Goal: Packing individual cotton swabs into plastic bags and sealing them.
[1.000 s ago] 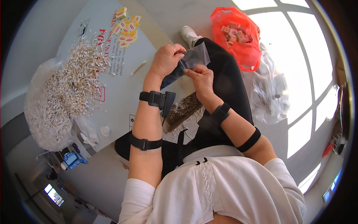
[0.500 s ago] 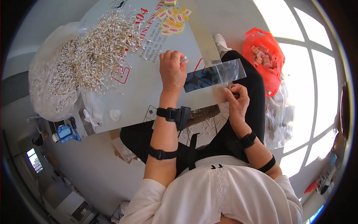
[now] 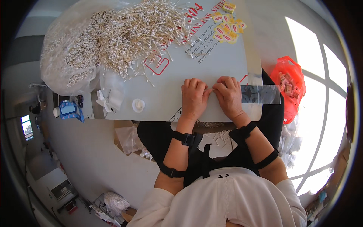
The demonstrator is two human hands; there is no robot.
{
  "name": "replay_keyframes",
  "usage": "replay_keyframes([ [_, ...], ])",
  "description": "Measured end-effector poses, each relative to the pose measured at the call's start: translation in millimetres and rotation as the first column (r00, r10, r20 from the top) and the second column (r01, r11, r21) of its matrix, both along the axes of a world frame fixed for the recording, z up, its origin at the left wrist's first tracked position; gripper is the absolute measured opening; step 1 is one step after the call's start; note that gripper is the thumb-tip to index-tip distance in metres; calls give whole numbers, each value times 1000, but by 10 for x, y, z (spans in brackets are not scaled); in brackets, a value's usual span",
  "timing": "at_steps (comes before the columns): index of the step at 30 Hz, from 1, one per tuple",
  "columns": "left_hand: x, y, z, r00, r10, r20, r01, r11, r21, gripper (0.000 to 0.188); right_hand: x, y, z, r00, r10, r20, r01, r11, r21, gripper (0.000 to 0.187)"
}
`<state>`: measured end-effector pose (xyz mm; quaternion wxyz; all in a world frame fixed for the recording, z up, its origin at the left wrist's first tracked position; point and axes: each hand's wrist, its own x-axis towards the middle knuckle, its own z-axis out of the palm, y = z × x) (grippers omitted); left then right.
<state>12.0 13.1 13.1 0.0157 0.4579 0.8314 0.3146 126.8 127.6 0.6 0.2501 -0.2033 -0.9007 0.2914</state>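
Note:
My left hand (image 3: 194, 98) and my right hand (image 3: 229, 96) are side by side above the table's near part, fingertips almost meeting. Both are closed in a pinch. Something small and pale shows between the fingertips, too small to name. Just right of my right hand lies a strip of clear and dark patterned film (image 3: 261, 94), which reaches past the table's right edge. A large heap of cotton swabs (image 3: 140, 38) spreads over the far left of the table, partly inside a clear plastic bag (image 3: 56, 56).
Small yellow packets (image 3: 228, 30) lie at the table's (image 3: 177, 72) far right. A white round piece (image 3: 138, 105) sits near the front edge, and a blue-cased device (image 3: 69, 109) is at the left. A red plastic bag (image 3: 293, 108) holding small packs stands beyond the right edge.
My right hand has left the table's right edge and come left beside my left hand; the dark thing in it no longer shows. The view has shifted, with the table now lying straighter.

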Motion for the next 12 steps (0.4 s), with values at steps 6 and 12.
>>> replay_keyframes([
  [6, -984, -197, 3, 941, 333, 60, -339, 921, 195, 14, -75, -70, 46, 1000, 16, -10, -17, 999, -43, 13],
  [12, -1229, 272, 71, 875, 450, -179, -483, 786, -386, 19, -103, -58, 86, 999, 30, -13, -30, 999, -27, 13],
])
